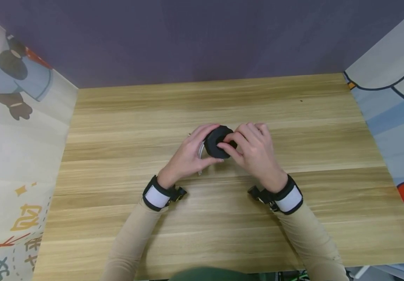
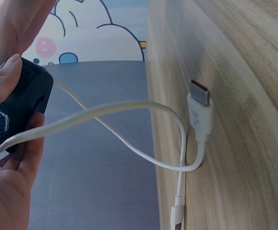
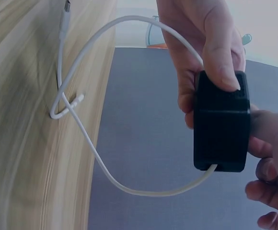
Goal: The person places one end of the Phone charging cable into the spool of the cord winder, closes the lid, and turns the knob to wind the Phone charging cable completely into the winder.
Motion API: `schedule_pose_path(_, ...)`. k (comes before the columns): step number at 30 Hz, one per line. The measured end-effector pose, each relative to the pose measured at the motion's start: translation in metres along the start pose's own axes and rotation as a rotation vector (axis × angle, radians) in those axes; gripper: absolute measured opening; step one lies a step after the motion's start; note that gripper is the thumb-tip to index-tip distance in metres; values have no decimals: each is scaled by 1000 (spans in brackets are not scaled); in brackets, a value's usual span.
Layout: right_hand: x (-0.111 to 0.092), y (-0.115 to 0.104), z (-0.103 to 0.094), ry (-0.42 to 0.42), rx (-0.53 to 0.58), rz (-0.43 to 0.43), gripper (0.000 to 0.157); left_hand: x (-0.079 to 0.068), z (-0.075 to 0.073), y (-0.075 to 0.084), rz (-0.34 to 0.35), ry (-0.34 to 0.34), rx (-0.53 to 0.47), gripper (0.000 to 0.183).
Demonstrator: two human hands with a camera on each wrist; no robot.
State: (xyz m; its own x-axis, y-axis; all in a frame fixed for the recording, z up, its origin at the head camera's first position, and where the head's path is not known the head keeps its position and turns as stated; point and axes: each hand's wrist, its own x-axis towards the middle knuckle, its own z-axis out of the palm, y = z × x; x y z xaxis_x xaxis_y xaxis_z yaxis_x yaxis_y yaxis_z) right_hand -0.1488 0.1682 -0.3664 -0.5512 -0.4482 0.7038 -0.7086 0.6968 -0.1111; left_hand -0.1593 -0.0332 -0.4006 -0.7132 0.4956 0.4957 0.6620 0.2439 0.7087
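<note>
Held in the air over the table is a black, many-sided cable winder with a round hollow in its face. My left hand grips it by the rim, thumb below and fingers above. At the face, the thumb and bent fingers of my right hand pinch the winder's middle; the exact grip there is partly hidden. A white cable leaves the winder on two sides and hangs in loops. Its USB-C plug shows in the left wrist view. The other white connector is partly cut off by the frame.
A wood-grain table lies below both hands. A dark blue-grey panel stands along its far edge, with printed panels at the sides. Black straps circle both wrists.
</note>
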Motion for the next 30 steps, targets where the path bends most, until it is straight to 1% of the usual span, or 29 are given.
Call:
schedule_pose_path(4, -1, -2, 1, -6, -11, 24, 30, 0, 0, -1, 13, 12, 0, 81)
schedule_pose_path(8, -1, -4, 3, 8, -19, 40, 30, 0, 0, 1, 5, 20, 9, 79)
schedule_pose_path(12, -1, -6, 5, 24, -28, 59, 31, 2, -2, 10, -9, 28, 2, 78)
schedule_pose_path(15, -1, -7, 6, 35, -31, 80, 32, 5, -5, 21, -6, 41, -1, 78)
schedule_pose_path(18, -2, -9, 7, 54, -34, 99, 32, 7, -7, 26, 4, 53, -1, 77)
schedule_pose_path(20, -2, -10, 9, 70, -35, 113, 32, 6, -5, 22, 7, 61, 10, 77)
schedule_pose_path(25, -2, -12, 10, 92, -38, 142, 32, 2, 3, 6, 11, 67, 25, 79)
schedule_pose_path(30, -2, -14, 11, 102, -44, 169, 33, 1, 5, 0, 26, 70, 22, 78)
